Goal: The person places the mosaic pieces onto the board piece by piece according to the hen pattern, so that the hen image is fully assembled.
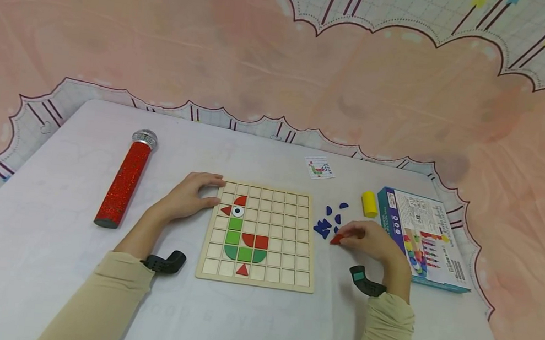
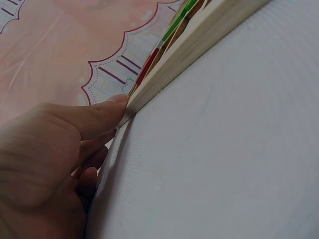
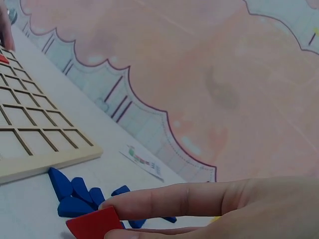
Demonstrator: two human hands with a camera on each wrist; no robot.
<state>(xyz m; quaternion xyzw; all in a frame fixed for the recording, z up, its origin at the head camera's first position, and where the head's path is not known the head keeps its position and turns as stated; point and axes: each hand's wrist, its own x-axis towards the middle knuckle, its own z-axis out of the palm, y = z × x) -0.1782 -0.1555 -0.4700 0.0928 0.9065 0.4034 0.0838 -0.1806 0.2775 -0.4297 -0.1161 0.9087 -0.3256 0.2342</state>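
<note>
Red glitter tube [image 1: 125, 183] lies far left on white table [image 1: 44, 257]. Left hand [image 1: 193, 194], fingers relaxed, rests against top-left corner of wooden grid board [image 1: 260, 235]. Board carries red and green pieces. Right of board, blue pieces [image 1: 328, 223] scattered; right hand [image 1: 370, 240] pinches red piece [image 1: 337, 239] beside them. Yellow cylinder [image 1: 369, 203], box [image 1: 420, 236] far right.

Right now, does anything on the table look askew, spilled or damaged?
Nothing stands out. The wooden grid board lies flat, its pieces seated in cells; the left hand steadies its corner. Loose blue pieces sit clustered beside it, where the right hand pinches a red piece.
</note>
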